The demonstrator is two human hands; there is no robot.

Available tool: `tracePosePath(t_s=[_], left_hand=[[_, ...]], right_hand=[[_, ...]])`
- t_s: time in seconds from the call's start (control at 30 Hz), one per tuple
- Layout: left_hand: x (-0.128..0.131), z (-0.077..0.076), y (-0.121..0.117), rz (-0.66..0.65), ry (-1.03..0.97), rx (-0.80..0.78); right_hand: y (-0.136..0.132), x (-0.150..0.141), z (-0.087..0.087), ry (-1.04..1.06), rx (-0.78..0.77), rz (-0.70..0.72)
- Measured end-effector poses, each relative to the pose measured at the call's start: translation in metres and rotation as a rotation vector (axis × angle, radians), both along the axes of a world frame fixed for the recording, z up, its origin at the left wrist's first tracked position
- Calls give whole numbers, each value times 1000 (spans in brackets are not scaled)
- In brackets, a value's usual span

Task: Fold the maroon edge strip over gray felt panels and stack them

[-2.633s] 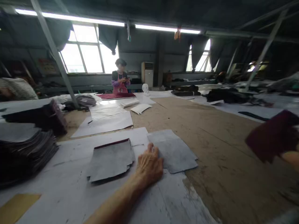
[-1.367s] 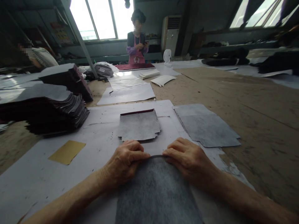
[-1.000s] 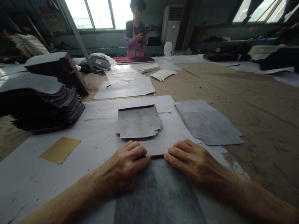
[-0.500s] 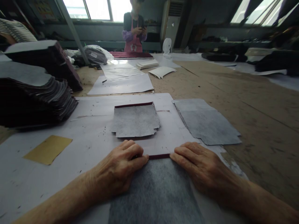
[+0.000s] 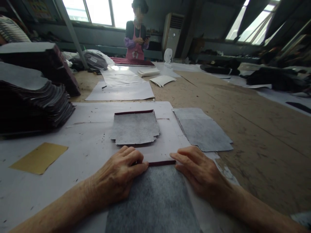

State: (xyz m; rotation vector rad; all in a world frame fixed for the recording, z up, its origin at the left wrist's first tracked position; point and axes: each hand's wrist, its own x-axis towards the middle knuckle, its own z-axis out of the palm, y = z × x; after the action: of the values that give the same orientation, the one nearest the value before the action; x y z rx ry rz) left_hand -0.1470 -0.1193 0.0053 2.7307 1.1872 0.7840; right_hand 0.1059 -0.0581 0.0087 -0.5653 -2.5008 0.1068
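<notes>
In front of me on the white sheet lies a grey fabric piece point(image 5: 155, 200) with a narrow dark red edge folded over along its far side. My left hand point(image 5: 123, 171) is closed, fingers curled, its thumb pressing the left end of that fold. At the right end, my right hand point(image 5: 199, 171) has its index finger just beyond the fold and its thumb on the near side, pinching about the corner. Just beyond my hands is a smaller stack of grey pieces point(image 5: 136, 127) with a dark red far edge. More grey pieces point(image 5: 202, 129) lie to the right.
Tall stacks of dark, grey-backed pieces point(image 5: 31, 100) stand at the left. A tan card point(image 5: 40, 158) lies near my left arm. Farther off are white sheets point(image 5: 121, 90), cream cards point(image 5: 162, 80) and a small white fan point(image 5: 168, 57). A person in a pink apron point(image 5: 135, 48) stands across the table.
The view has turned slightly right, so things sit farther left. My right index finger has moved off the fold to its far side, parting from the thumb. My left hand keeps its hold.
</notes>
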Motion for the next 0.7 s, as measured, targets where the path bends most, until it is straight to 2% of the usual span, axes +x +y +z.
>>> tracePosePath(t_s=[0.1, 0.17, 0.27, 0.4, 0.53, 0.7], left_hand=[[0, 0, 0, 2, 21, -7], [0, 0, 1, 7, 39, -16], [1, -1, 2, 6, 60, -16], [0, -1, 0, 3, 58, -23], [-13, 4, -6, -8, -2, -70], [-32, 10, -13, 20, -48, -48]], right_hand=[[-4, -3, 9, -86, 151, 100], [-7, -11, 16, -121, 188, 127], [-14, -30, 19, -130, 141, 147], [-24, -51, 6, -163, 61, 117], [-25, -54, -3, -126, 23, 110], [-20, -52, -2, -92, -21, 128]])
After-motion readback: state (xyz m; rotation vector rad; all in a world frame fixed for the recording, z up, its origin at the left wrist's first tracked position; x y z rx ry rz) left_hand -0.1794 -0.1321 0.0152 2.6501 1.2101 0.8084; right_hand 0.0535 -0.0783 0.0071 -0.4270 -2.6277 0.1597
